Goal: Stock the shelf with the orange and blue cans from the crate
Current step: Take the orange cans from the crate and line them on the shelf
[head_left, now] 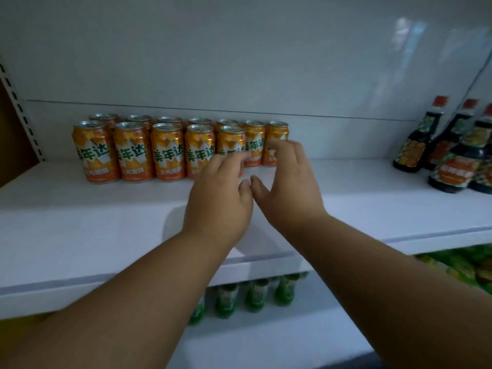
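Head view, both arms reaching onto the white shelf (pixel 359 198)

Orange cans (pixel 167 151) stand upright in two rows toward the shelf's back left: five in the front row, about seven behind, the back row running further right. Labels face forward. Cans in each row touch or nearly touch

Left hand (pixel 218 193): fingers loosely extended, tips at or just in front of the fifth front-row can (pixel 231 141); contact is blurred, so touching or just short cannot be settled. No grip visible; hand reads as open

Right hand (pixel 287 182): fingers spread and relaxed, tips over the lower part of the last back-row can (pixel 277 135). Nothing held; open. Thumbs of both hands nearly meet above the bare shelf in front of the back row's right end

Other stock: dark sauce bottles (pixel 415 147) at the shelf's right end, well apart from the cans; green bottles (pixel 255 295) on the level below

Progress (judgement): orange batch partly shelved; front row stops two short of the back row, so a gap is left to fill. No blue cans on the shelf. Crate out of frame, remaining count unknown. Hands look to be between placements or squaring the row's end
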The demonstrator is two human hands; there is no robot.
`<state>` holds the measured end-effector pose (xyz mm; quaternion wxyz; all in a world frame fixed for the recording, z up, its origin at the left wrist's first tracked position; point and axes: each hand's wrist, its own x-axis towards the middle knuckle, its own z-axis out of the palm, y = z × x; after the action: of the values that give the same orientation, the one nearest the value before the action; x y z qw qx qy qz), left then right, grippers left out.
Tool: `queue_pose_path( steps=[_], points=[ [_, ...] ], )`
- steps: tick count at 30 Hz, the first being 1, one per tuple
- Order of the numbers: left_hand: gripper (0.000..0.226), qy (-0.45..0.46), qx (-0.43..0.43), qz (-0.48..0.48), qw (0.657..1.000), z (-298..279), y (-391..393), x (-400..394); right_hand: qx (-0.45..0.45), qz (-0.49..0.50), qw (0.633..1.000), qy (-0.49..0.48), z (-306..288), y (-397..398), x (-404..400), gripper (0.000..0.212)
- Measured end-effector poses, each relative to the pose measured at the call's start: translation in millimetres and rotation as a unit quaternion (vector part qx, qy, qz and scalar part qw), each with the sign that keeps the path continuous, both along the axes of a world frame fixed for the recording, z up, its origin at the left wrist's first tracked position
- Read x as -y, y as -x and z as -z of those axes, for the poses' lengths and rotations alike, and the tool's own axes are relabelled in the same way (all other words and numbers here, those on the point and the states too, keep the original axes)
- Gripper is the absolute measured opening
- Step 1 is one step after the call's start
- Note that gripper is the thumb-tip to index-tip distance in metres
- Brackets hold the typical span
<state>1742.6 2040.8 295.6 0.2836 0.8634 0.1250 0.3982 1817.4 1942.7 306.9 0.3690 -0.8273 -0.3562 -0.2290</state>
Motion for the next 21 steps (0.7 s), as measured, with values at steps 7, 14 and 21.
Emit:
queue_pose_path(
  steps=[7,14,21],
  points=[
    [0.049,-0.071,-0.035,0.094,0.992,5.5,69.6,112.2,0.024,0.025,0.999,-0.035,18.4,92.8,125.7,0.055],
    [0.048,-0.044,-0.146,0.192,0.969,117.5,132.9,235.3,-0.114,0.094,0.989,0.008,133.6,171.0,254.8,0.055],
    [0.056,0.041,-0.354,0.230,0.906,254.4,138.5,270.4,-0.342,0.105,0.923,0.142,260.2,183.4,303.1,0.057]
  ],
)
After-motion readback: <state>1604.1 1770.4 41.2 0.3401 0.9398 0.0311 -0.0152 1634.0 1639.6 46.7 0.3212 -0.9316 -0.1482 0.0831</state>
